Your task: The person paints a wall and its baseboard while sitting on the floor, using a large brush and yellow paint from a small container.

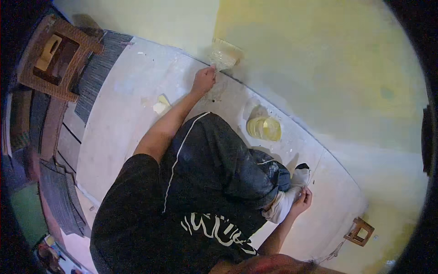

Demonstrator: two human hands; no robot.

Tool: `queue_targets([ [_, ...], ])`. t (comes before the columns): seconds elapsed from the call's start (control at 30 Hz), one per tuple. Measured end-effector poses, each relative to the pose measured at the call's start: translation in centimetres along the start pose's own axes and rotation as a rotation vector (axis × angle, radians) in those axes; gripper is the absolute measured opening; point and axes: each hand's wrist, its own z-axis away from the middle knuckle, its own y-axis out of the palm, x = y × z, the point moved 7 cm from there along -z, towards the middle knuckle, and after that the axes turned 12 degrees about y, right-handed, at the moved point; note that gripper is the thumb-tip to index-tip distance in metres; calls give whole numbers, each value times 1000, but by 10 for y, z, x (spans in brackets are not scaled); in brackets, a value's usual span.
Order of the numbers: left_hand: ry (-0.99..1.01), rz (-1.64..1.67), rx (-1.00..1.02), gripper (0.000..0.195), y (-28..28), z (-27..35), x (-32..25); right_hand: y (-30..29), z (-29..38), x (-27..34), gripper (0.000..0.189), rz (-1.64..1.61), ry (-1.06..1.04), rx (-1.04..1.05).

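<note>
My left hand (pixel 204 81) grips the handle end of a wide paint brush (pixel 226 54). Its bristles lie against the foot of the wall (pixel 308 68), where a yellow coat borders a paler area. Beside a white sock (pixel 284 205) on my foot is my right hand (pixel 303 201), its fingers curled; whether they grip the fabric is unclear. A yellowish plastic tub (pixel 263 128) stands on the floor between my bent legs and the wall, with what looks like yellow paint in it. My dark trousers (pixel 219 164) bear pale smudges.
A brown woven-pattern plastic stool (pixel 73 80) stands at upper left on a grey striped mat (pixel 102 65). A pale yellow scrap (pixel 162 104) lies by my left forearm. At lower right is a small brown square frame (pixel 359 232) with a cord. More mats (pixel 61 195) lie at left.
</note>
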Motion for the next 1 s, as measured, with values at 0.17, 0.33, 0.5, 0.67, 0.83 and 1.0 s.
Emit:
queue_targets([
  [0.17,294,-263,-33,52,-13,15,27,8,3,8,17,17,51,2],
  [0.33,-206,-145,141,55,-2,21,22,-3,5,3,14,-17,-9,-15],
  [0.5,260,-294,110,58,-34,14,47,13,-1,8,15,-77,-1,-3],
  [0.67,-145,-164,165,59,-29,59,-19,-14,-2,-19,12,-54,-36,-67],
  [0.83,-258,-319,327,54,-48,71,-11,-5,3,-8,15,-147,20,-18],
  [1.0,-592,44,484,36,-22,73,-49,-6,2,-14,15,-171,13,-38],
])
